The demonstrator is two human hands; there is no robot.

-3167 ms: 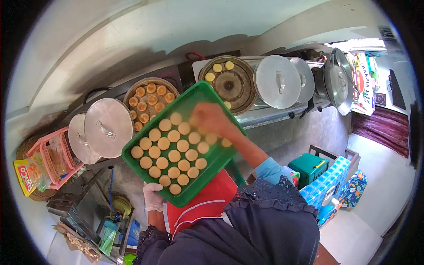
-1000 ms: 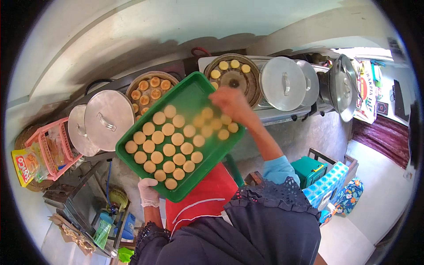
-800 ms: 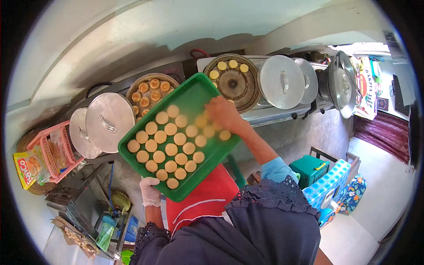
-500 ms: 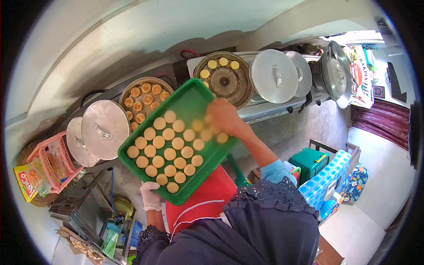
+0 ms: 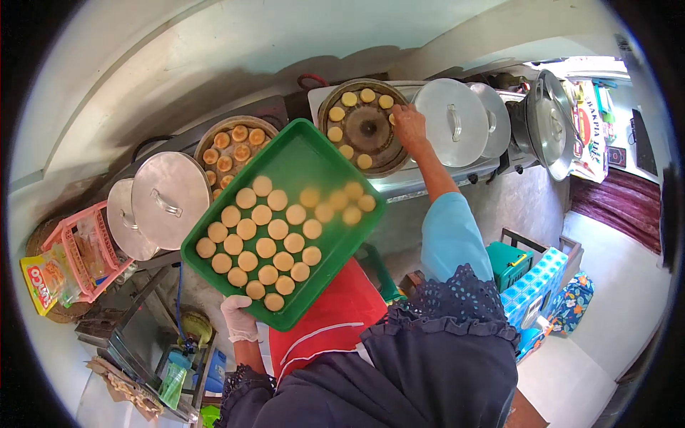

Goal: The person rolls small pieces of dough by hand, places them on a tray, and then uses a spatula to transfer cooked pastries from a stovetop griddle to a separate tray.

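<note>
A green tray (image 5: 214, 267) tilts across the middle, holding many pale round pastries (image 5: 265, 247) in rows; a blurred patch covers those at its upper right. My left hand (image 5: 237, 315), in a whitish glove, grips the tray's near left edge. My bare right hand (image 5: 410, 130) reaches over the right rim of a round pan (image 5: 367, 146) on the stove. Its fingers are pinched on a small round pastry (image 5: 392, 119), partly hidden by them. Several pale yellow pastries (image 5: 335, 134) lie in a ring around the pan's bare centre.
Left of it, another pan (image 5: 227, 155) holds browned pastries, partly behind the tray. Metal lids (image 5: 170, 201) lean beside that pan, and more lids (image 5: 444, 118) stand right of the working pan. A pink basket (image 5: 82, 250) sits far left. A large lidded pot (image 5: 546, 128) stands right.
My right hand has moved from the tray's upper right corner up and right to the pan's far-right rim. The tray, in my left hand, has shifted slightly left.
</note>
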